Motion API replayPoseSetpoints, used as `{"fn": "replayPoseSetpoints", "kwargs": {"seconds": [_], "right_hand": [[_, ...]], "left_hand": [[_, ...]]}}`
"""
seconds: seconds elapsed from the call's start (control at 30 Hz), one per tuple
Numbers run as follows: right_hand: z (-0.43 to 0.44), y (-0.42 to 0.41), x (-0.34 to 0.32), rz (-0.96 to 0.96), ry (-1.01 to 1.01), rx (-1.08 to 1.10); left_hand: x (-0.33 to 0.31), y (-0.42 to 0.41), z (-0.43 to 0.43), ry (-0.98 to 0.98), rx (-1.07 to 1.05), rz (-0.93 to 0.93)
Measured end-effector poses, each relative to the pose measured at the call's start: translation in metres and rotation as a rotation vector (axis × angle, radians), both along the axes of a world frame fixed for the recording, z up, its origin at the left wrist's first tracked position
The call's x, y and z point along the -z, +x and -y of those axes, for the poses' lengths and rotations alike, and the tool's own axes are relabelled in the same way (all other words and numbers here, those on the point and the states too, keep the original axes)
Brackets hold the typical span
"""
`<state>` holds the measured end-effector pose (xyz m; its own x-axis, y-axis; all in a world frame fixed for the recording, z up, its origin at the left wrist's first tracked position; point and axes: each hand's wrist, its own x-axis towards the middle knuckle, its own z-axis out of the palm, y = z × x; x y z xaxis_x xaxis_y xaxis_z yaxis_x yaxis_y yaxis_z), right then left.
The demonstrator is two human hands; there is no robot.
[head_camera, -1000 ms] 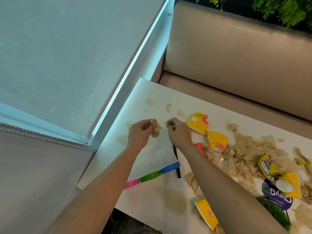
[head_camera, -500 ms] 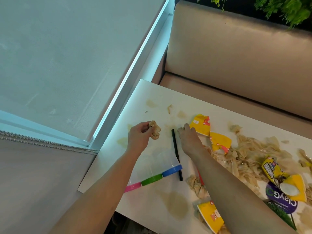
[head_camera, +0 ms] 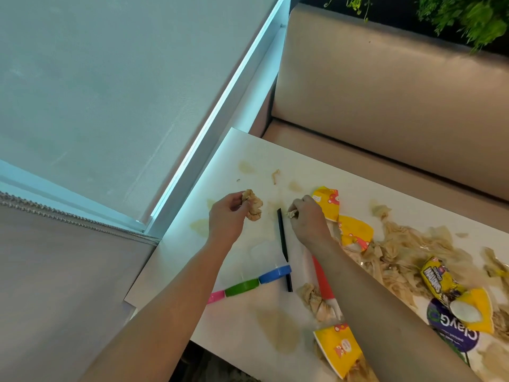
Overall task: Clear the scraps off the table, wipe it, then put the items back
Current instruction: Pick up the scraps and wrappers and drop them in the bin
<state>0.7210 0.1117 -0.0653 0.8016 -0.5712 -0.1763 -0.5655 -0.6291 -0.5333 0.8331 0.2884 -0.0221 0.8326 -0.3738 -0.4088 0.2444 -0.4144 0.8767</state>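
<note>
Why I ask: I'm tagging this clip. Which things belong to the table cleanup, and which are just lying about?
Job: left hand gripping a crumpled wad; right hand pinching a scrap; scrap pile; yellow wrappers; stains; table; black stick; coloured lids.
Lying about: sofa; plants; blind.

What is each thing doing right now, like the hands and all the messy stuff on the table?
Left hand: grips a tissue wad.
Right hand: pinches a small scrap.
Table: stained and littered.
Black stick: lying flat.
Yellow cup: torn.
Tissue pile: crumpled, heaped.
Tubs: lids on, in a row.
</note>
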Motion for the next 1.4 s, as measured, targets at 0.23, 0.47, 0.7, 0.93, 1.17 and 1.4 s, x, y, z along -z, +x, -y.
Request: {"fn": "replayPoseSetpoints", "kwargs": {"seconds": [0.23, 0.47, 0.7, 0.93, 1.17, 1.4], "right_hand": [[-0.004, -0.027, -0.025, 0.181, 0.064, 0.015], [-0.019, -0.083, -0.064, 0.262, 0.126, -0.051], [-0.046, -0.151, -0.09, 0.283, 0.16, -0.177], [-0.114, -0.189, -0.088, 0.282, 0.276, -0.347], [-0.203, -0.19, -0.064, 0.203, 0.417, -0.505], [-0.285, -0.172, -0.023, 0.035, 0.451, -0.609]], "left_hand": [[-0.033, -0.041, 0.013, -0.087, -0.051, 0.069], [-0.083, -0.118, 0.005, -0.143, -0.155, 0.215], [-0.098, -0.215, -0.04, -0.192, -0.335, 0.28], [-0.073, -0.279, -0.125, -0.103, -0.553, 0.196], [-0.043, -0.316, -0.213, 0.126, -0.764, 0.115], [0.003, -0.319, -0.285, 0.162, -0.87, -0.018]]}}
